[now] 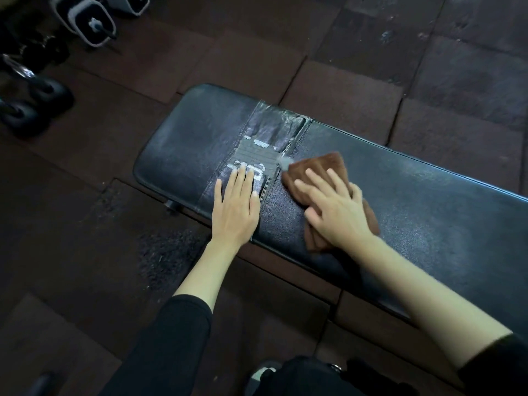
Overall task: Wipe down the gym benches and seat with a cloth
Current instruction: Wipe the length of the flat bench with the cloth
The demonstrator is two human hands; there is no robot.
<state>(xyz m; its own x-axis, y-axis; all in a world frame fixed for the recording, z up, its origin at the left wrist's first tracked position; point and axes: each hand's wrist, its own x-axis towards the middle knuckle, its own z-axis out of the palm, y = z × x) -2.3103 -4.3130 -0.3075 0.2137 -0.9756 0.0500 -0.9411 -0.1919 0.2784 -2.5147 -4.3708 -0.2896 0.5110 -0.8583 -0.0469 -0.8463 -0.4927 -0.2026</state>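
A long black padded gym bench [414, 201] runs from the centre left to the right edge, with a worn, torn patch of taped upholstery [268, 138] across it. A folded brown cloth [314, 167] lies on the pad just right of that patch. My right hand [334, 207] presses flat on the cloth with fingers spread. My left hand [235, 207] rests flat on the lower part of the worn patch, fingers straight, holding nothing.
Dark rubber floor tiles [343, 90] surround the bench. Several black dumbbells [34, 92] lie at the far left, and grey-rimmed weights [88, 21] sit at the top left. A shoe [263, 375] shows at the bottom, below the bench's near edge.
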